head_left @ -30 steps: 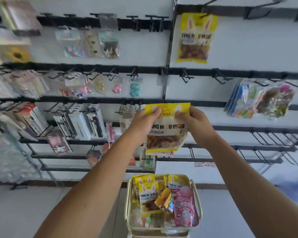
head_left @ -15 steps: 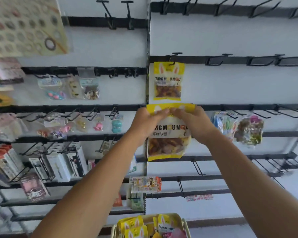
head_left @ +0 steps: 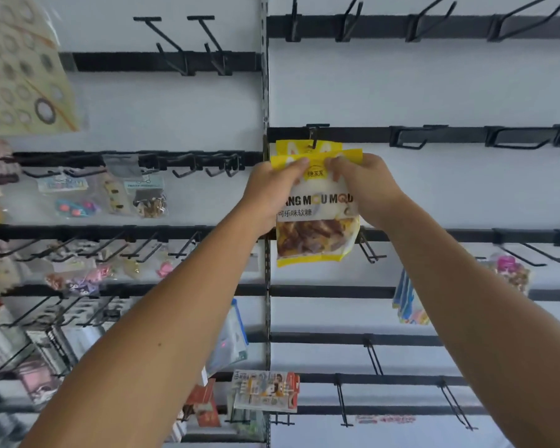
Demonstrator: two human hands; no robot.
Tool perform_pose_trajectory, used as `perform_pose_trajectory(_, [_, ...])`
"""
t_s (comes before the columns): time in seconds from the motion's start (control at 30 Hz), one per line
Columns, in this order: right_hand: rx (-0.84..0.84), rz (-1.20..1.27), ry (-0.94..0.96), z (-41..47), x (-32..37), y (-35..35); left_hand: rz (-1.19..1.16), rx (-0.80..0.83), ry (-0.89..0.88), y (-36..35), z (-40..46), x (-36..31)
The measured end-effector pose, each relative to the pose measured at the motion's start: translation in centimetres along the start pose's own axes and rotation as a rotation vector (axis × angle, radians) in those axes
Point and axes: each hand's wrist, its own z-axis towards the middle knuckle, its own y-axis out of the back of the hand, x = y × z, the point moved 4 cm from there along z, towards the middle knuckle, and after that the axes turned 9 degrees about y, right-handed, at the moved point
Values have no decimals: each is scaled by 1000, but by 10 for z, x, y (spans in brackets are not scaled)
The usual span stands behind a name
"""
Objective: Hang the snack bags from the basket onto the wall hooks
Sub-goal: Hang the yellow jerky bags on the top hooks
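A yellow and white snack bag (head_left: 316, 221) with brown candy showing is held up against the wall. My left hand (head_left: 272, 192) pinches its top left corner and my right hand (head_left: 367, 189) pinches its top right. Its top edge sits just under a black wall hook (head_left: 314, 137). Another yellow bag (head_left: 299, 146) of the same kind hangs on that hook, mostly hidden behind the held one. The basket is out of view.
Black rails with bare hooks (head_left: 411, 140) run across the white wall to the right and above. Small packaged goods (head_left: 110, 195) hang on the left panel. Colourful packets (head_left: 409, 302) hang lower right, a card pack (head_left: 265, 391) lower middle.
Both hands lifted the bag upward to the hook where the other yellow bag hangs, covering most of it. The view tilted up and the basket dropped out of sight.
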Motion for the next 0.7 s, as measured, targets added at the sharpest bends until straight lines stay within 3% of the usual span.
perform_pose_trajectory(0.7, [-39, 49, -19, 64, -6, 6, 27, -54, 21, -10, 50, -30])
